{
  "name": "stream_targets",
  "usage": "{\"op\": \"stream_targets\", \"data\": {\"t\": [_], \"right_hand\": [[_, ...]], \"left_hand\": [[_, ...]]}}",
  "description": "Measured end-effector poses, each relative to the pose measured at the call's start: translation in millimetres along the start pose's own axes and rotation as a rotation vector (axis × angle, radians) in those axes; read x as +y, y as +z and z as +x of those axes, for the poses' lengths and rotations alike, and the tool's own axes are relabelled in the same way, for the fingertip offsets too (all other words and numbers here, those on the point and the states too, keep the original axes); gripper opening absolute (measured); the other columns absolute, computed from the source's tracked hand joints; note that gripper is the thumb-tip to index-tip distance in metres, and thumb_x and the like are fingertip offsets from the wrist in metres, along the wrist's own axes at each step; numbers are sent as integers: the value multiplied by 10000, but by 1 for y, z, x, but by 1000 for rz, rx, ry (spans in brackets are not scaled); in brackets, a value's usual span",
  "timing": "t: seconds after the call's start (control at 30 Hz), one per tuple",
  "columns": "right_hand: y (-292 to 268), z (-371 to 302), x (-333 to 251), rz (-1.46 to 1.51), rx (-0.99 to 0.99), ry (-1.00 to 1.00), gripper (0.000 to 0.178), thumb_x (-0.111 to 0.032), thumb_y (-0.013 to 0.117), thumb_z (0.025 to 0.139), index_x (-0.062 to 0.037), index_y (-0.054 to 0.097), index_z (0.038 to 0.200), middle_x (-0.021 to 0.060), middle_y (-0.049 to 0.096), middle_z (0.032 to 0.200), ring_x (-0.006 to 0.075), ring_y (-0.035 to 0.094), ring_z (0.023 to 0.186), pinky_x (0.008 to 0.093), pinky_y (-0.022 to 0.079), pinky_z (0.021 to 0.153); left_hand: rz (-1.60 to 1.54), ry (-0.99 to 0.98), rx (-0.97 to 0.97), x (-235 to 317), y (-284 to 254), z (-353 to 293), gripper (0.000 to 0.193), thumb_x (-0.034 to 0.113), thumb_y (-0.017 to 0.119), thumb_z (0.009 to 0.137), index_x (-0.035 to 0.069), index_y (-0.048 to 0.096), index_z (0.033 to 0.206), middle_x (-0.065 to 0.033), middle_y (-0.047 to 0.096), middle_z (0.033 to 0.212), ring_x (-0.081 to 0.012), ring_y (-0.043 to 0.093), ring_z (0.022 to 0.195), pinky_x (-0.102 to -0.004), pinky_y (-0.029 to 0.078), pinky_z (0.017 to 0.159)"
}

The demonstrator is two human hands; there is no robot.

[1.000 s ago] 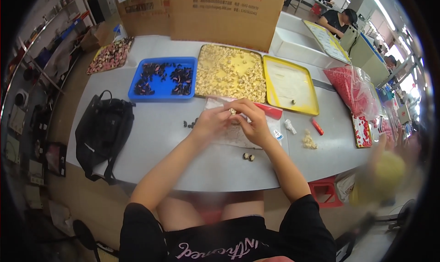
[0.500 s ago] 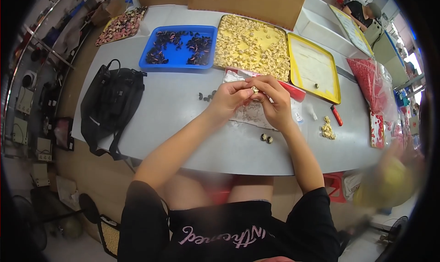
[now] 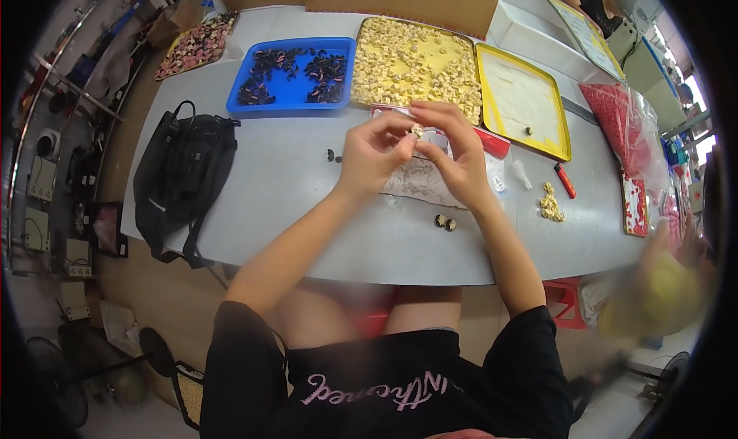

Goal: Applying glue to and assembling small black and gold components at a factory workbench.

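A small cream-and-gold piece (image 3: 417, 131) sits at the fingertips of my left hand (image 3: 371, 151), which is closed on it. My right hand (image 3: 460, 156) curves around the same piece from the other side. Its thumb and forefinger stand apart; whether a fingertip touches the piece, I cannot make out. Beneath both hands lies a patterned whitish cloth or sheet (image 3: 427, 184). Two dark-and-cream round pieces (image 3: 445, 223) rest nearer to me. A few small black pieces (image 3: 333, 155) lie left of my left hand, partly hidden by it.
Behind the hands stand a blue tray (image 3: 292, 108) of black curved pieces, a yellow tray (image 3: 415, 85) full of cream pieces, and a yellow-rimmed tray (image 3: 565, 135). A black bag (image 3: 184, 166) lies left. Right are a red lighter-like object (image 3: 565, 181), gold pieces (image 3: 550, 204) and a bag of red pieces (image 3: 623, 131).
My hands have shifted slightly up and left in the picture. The right thumb and fingers have spread away from the small piece, which stays at my left fingertips.
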State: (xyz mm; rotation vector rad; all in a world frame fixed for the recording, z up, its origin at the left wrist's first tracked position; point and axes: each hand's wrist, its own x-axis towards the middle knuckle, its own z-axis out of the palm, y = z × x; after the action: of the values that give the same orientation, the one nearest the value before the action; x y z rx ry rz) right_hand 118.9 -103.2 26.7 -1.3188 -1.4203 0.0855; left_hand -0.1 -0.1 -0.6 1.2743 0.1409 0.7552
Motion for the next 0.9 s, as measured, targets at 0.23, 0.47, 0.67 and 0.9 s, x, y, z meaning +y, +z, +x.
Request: {"op": "stream_targets", "data": {"t": [0.23, 0.47, 0.67, 0.9], "right_hand": [[-8, -8, 2, 612, 10, 447, 208, -119, 612, 859, -23, 567, 1038, 35, 584, 1010, 116, 548, 961, 280, 426, 873], [-3, -6, -4, 674, 36, 422, 242, -36, 676, 808, -34, 561, 1022, 22, 595, 977, 94, 558, 945, 262, 444, 848], [-3, -7, -1, 627, 35, 393, 251, -24, 679, 804, -37, 555, 1023, 22, 597, 969, 94, 558, 942, 260, 445, 834], [-3, -8, 1, 620, 11, 371, 275, -10, 674, 802, -33, 532, 1037, 25, 593, 964, 101, 562, 939, 273, 449, 840]], "left_hand": [[795, 743, 112, 12, 4, 8, 325, -16, 722, 625, 71, 644, 928, -59, 659, 971, -176, 612, 827, -257, 480, 599], [788, 798, 98, 6, 3, 8, 363, -23, 750, 611, 71, 633, 942, -59, 652, 953, -146, 599, 760, -228, 445, 518], [755, 765, 83, 5, 4, 7, 322, -2, 741, 639, 96, 589, 905, -38, 656, 919, -174, 611, 769, -239, 449, 498], [755, 753, 52, 7, 2, 7, 331, -25, 747, 603, 65, 570, 869, -69, 646, 903, -129, 561, 672, -222, 431, 499]]}}
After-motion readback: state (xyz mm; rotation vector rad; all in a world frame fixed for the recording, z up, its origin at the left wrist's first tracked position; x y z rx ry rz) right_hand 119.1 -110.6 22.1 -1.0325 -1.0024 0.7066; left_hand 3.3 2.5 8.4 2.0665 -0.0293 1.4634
